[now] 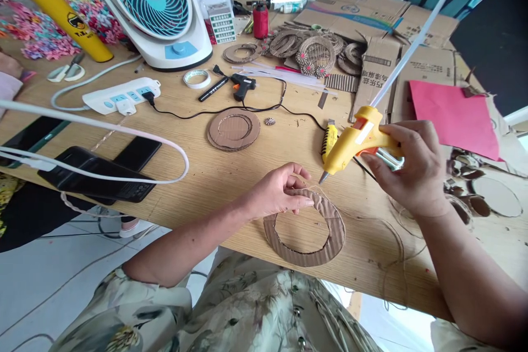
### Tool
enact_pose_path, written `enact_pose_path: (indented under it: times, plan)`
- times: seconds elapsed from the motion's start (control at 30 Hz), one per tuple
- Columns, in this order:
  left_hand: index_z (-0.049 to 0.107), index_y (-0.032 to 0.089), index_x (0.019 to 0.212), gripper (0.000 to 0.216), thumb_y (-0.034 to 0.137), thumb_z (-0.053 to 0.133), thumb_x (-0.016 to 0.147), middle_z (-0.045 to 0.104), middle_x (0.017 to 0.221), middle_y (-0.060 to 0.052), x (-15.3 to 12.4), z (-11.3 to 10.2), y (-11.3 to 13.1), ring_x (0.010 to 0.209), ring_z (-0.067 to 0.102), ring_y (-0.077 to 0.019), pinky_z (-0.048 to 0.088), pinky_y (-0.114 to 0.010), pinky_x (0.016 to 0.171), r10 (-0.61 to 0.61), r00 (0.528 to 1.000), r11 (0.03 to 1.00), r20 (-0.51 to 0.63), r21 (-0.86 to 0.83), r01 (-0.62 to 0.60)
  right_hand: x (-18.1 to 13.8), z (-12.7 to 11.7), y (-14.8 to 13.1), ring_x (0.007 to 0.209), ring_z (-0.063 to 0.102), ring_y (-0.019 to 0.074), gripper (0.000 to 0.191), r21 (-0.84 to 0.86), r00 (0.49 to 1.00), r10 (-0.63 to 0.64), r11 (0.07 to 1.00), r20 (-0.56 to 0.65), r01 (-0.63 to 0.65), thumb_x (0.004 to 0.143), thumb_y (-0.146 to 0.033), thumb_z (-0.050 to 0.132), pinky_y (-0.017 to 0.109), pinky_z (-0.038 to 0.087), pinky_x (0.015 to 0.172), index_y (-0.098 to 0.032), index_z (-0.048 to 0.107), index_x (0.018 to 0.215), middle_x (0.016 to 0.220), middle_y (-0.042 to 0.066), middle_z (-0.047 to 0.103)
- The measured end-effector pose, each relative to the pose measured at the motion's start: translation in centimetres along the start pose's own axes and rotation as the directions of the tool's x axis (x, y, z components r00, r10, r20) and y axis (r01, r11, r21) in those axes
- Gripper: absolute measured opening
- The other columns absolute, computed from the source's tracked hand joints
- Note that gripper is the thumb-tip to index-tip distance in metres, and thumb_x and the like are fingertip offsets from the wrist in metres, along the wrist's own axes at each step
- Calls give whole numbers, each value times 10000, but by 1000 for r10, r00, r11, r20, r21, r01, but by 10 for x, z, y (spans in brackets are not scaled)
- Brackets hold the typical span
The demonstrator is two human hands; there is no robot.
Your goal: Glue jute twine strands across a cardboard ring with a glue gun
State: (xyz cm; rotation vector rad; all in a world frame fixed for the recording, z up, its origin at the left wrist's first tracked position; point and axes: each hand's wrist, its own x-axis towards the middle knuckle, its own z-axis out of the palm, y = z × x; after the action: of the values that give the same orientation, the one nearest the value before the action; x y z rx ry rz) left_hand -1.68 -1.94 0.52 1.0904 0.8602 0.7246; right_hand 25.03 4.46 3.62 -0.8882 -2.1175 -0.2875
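My right hand [412, 168] is wrapped round the handle of a yellow hot glue gun [350, 146], with a long clear glue stick [412, 47] rising from its back. The gun's metal nozzle points down at the top edge of a corrugated cardboard ring [307, 257]; whether it touches cannot be made out. My left hand [284, 190] pinches that edge of the ring between thumb and fingers, just left of the nozzle. Thin twine [398, 236] runs from near the ring across the table to the right. Behind lies a stack of cardboard discs [234, 129] beside a small striped rosette [269, 121].
A yellow utility knife [329, 140] lies behind the glue gun. Farther back are a black glue gun [242, 87], white tape [197, 78] and a power strip [124, 96]. A fan [152, 5] stands back left, phones [97, 173] lie left, and red paper [454, 118] lies right.
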Motion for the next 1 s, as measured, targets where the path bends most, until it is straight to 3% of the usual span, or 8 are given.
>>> enact_pose_path:
  times: [0.13, 0.2, 0.4, 0.63, 0.77, 0.87, 0.93, 1.0]
  plan:
    - [542, 167, 1012, 451, 322, 828, 699, 628, 806, 23, -1, -2, 0, 552, 560, -59, 395, -164, 457, -68, 998, 998, 8, 15, 68, -6, 11, 6, 849, 614, 213, 453, 83, 960, 269, 958, 75, -275, 816, -410, 732, 357, 507, 720, -191, 642, 1202, 971, 81, 630]
    - [580, 156, 981, 431, 363, 833, 701, 635, 800, 13, -1, -2, 0, 562, 557, -61, 388, -164, 458, -80, 997, 996, 14, 34, 79, -10, 18, 10, 829, 620, 204, 432, 105, 933, 342, 930, 108, -353, 843, -438, 700, 354, 509, 727, -188, 649, 1190, 958, 73, 643]
    - [612, 145, 974, 425, 394, 834, 711, 642, 803, -1, -1, -2, -3, 596, 574, -68, 395, -164, 478, -107, 992, 993, 61, 62, 104, -24, 43, 25, 946, 658, 243, 456, 81, 917, 376, 918, 135, -388, 873, -473, 648, 411, 538, 809, -207, 611, 1242, 1086, 99, 689]
    - [551, 156, 936, 513, 434, 878, 654, 622, 713, 26, -2, 1, -3, 572, 569, -76, 394, -158, 446, -103, 993, 995, 56, 6, 103, -39, 70, 43, 970, 652, 282, 466, -17, 907, 391, 919, 156, -394, 844, -511, 659, 474, 539, 850, -181, 627, 1171, 1035, 114, 685]
    - [579, 144, 892, 458, 433, 867, 683, 623, 723, 15, -3, 0, -1, 572, 571, -72, 408, -152, 439, -100, 992, 994, 79, 41, 97, -38, 65, 41, 1016, 642, 311, 529, -57, 900, 395, 918, 186, -392, 806, -536, 692, 517, 524, 883, -193, 627, 1203, 1080, 123, 675]
    - [596, 141, 894, 376, 390, 832, 741, 626, 727, 14, -4, 0, 1, 546, 565, -60, 403, -146, 435, -85, 992, 995, 91, 68, 78, -27, 46, 21, 1106, 612, 333, 533, -12, 922, 362, 931, 136, -364, 802, -548, 703, 563, 487, 961, -202, 636, 1201, 1171, 141, 657]
    - [599, 141, 898, 330, 366, 806, 773, 631, 729, 16, -5, 1, 2, 527, 569, -55, 395, -143, 431, -72, 993, 995, 93, 76, 65, -17, 31, -1, 1049, 648, 274, 375, 242, 908, 330, 888, 259, -391, 876, -488, 645, 479, 534, 927, -216, 652, 1134, 1115, 112, 675]
    - [594, 141, 896, 302, 342, 791, 788, 631, 732, 21, -5, 2, 2, 509, 573, -52, 396, -143, 426, -61, 994, 996, 87, 65, 56, -9, 18, -24, 956, 683, 224, 340, 511, 768, 169, 656, 618, -555, 965, -483, 511, 411, 577, 853, -233, 639, 1156, 1054, 85, 704]
